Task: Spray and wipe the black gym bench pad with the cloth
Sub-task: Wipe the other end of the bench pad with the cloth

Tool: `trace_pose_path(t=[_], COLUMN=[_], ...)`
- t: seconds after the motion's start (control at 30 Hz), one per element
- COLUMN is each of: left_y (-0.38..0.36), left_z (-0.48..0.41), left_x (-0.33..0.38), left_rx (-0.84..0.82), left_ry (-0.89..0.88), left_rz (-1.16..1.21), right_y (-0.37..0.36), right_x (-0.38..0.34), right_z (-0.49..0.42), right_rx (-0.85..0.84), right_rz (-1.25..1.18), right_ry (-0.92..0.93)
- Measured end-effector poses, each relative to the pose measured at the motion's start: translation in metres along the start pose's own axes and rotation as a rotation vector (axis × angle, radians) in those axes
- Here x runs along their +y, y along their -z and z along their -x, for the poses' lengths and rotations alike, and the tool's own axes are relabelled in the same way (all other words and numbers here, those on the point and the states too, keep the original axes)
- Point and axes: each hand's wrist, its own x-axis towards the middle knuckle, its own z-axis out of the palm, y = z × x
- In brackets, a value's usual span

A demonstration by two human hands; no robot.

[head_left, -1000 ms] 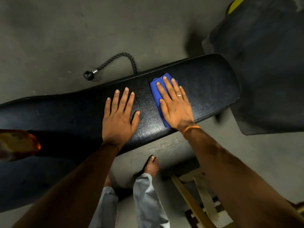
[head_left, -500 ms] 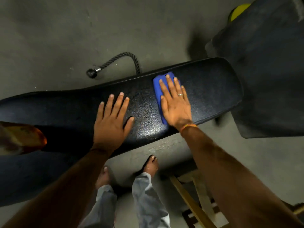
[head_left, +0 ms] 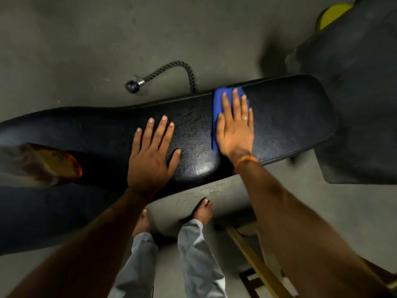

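Presently we list, item by item:

Bench pad (head_left: pixel 290 117): black, textured, long; it runs across the view from the left edge to a rounded end at right, above a grey floor (head_left: pixel 86 50).

Cloth (head_left: pixel 217 104): blue, folded, flat on the pad towards its right end, reaching the far edge of the pad.

Right hand (head_left: pixel 235 130): ours, laid palm-down over the cloth, fingers straight and close together, pressing rather than clutching; nothing is pinched. A ring sits on one finger and an orange band (head_left: pixel 245 161) circles the wrist.

Left hand (head_left: pixel 151 155): ours, flat on the bare pad just left of the cloth, fingers spread, empty, not touching the cloth.

Rope handle (head_left: pixel 169 70): black, with a knob end, on the floor beyond the pad.

Feet (head_left: pixel 203 211): bare, under grey trouser legs, on the floor at the near side of the pad.

Wooden frame (head_left: pixel 253 259): lower right, partly seen.
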Motion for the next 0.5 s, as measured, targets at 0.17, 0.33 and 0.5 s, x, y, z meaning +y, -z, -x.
trace_pose_path(t=[0.17, 0.33, 0.5], left_y=[0.001, 0.006, 0.013], left_z=[-0.003, 0.004, 0.038], left_x=[-0.004, -0.016, -0.06], left_rx=[0.012, -0.036, -0.087], left_ry=[-0.025, -0.05, -0.04], left_rz=[-0.002, 0.006, -0.04], right_y=[-0.002, 0.002, -0.008], right_x=[-0.044, -0.016, -0.052], right_z=[-0.002, 0.066, 0.004], right_rx=[0.013, -0.092, 0.026], right_rz=[-0.019, 0.057, -0.033], right_ry=[-0.073, 0.241, -0.144])
